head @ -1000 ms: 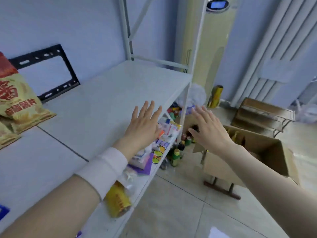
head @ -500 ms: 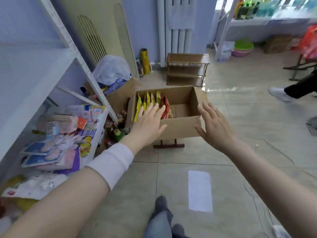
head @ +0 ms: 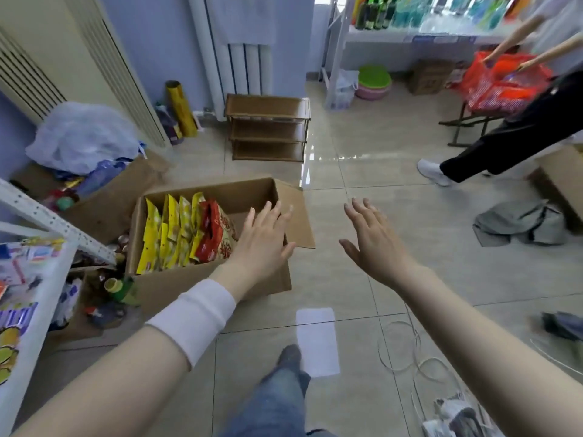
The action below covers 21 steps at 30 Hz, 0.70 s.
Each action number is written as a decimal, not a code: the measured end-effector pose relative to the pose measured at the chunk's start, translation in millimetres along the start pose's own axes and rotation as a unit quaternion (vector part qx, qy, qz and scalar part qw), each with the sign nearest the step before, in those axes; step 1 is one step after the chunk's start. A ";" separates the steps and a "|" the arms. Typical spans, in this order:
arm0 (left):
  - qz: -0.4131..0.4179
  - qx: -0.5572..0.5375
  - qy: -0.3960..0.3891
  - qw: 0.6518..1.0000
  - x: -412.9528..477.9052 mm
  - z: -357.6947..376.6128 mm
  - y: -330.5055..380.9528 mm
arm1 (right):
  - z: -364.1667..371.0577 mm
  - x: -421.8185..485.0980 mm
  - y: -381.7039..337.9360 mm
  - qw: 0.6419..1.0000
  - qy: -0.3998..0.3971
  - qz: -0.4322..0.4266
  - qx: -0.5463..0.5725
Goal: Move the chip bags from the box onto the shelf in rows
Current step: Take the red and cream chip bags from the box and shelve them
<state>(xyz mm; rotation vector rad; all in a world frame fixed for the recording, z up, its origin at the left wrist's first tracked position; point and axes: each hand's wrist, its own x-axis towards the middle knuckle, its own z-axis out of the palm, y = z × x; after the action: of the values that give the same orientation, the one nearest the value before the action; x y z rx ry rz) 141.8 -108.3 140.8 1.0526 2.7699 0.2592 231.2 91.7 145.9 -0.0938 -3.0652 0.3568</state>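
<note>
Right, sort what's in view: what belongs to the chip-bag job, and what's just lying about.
Job: cardboard box, yellow chip bags, red chip bag, shelf, left hand, right hand.
Lying about: wooden rack, gold roll, grey cloth, plastic bag, green basin.

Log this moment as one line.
phase: pre-grasp | left hand: open, over box | right hand: open, empty, right of box | chip bags: upright in box

We look down into a box (head: 202,287), open at the top. Chip bags (head: 176,234) stand packed in its left half; its right half is bare cardboard. One flap (head: 299,212) juts out on the right. A shelf post (head: 56,222) and bottles (head: 121,287) crowd the box's left side. Open floor (head: 394,171) lies to its right.
</note>
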 end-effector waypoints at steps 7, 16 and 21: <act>0.000 0.002 -0.038 0.999 90.0 20.1 23.7 | -4.7 61.5 78.5 1.000 -0.015 -0.002 0.000; -0.128 -0.021 -0.043 0.991 217.7 52.5 43.9 | 16.3 180.3 184.6 0.992 -0.075 -0.099 0.015; -0.244 -0.062 -0.043 0.967 265.1 60.5 70.7 | 9.1 245.1 242.2 0.977 -0.123 -0.171 0.015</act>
<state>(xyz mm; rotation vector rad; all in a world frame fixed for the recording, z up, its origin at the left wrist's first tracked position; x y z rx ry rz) 4.6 127.2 72.8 0.3231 2.7792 0.3016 -0.6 341.2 92.7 0.5100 -3.2256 0.4177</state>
